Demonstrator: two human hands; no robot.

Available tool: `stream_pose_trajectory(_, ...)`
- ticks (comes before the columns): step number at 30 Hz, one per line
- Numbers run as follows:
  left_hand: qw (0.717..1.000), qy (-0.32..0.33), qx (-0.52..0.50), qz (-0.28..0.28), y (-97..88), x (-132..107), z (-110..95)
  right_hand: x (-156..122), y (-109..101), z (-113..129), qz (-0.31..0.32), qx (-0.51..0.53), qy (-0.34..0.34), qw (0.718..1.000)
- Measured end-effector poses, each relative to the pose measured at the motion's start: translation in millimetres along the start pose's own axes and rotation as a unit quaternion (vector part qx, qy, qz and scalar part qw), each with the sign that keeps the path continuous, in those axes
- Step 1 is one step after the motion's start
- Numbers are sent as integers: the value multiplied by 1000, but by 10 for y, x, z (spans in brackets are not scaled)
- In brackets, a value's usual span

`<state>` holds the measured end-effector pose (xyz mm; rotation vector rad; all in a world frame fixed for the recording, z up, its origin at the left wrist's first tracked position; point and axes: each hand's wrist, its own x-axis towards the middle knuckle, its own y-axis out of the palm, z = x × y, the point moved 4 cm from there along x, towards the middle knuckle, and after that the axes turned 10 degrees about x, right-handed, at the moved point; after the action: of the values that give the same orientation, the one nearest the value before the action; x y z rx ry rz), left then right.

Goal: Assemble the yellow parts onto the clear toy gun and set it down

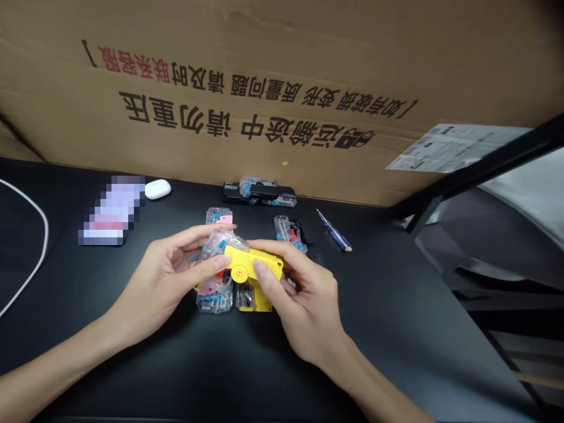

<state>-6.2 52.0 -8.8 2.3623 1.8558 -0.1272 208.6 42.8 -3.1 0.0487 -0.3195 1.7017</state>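
Gripping yellow-and-clear plastic toy housing mid-air, L hand and R hand have fingers curled round it, thumbs pressed on top. Below: clear toy pcs on black desk; screwdriver off to R, cardboard box behind.

The one view sits on the person's head and faces forward and down over the table, close above the left hand and right hand in the lower middle of the frame, with the upright cardboard box filling the top of the picture beyond
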Motion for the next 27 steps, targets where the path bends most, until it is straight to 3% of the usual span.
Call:
stream_pose_trajectory(8, 1000, 0, 11, 10, -19, 19, -118, 18, 1, -59, 19, 57, 29, 998)
stream_pose_trajectory(14, 999, -29, -8, -15, -27, 34, -43, 46, -14, -66, 33, 85, 43, 995)
stream_pose_trajectory(20, 1000, -17, -3, -19, -44, 43, -38, -2, 11, -145, 66, 102, 89, 989)
stream_pose_trajectory(27, 999, 20, 31, -19, 4, 6, -106, 44, 22, -19, 107, 66, 61, 990)
